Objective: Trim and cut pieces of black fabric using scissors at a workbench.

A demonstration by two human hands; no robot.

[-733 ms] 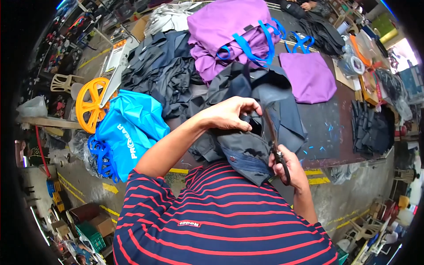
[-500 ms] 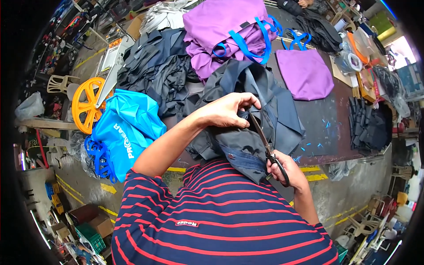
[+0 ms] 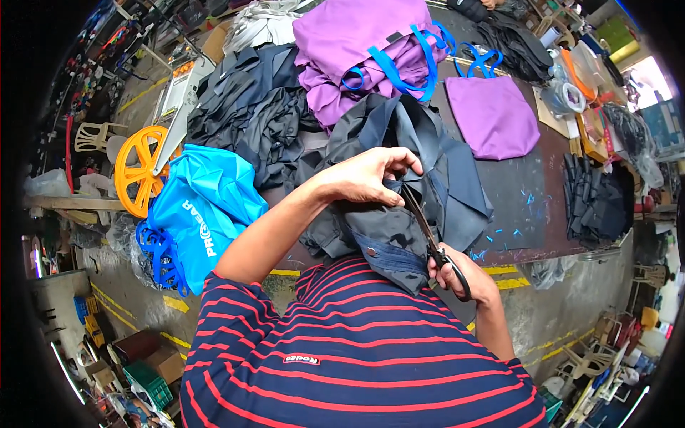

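Far to the left of your left hand [image 3: 367, 175] sits a round orange plastic spool [image 3: 139, 171], with a bright blue woven tote bag [image 3: 203, 210] just inside it. Your left grip is pinched shut on the dark grey fabric piece [image 3: 428, 178] lying on the dark surface [image 3: 524, 189]. Just right of and below that grip, your right hand [image 3: 460, 274] is closed around the black-handled steel scissors [image 3: 432, 239], whose blades reach up to the fabric beside your left fingers.
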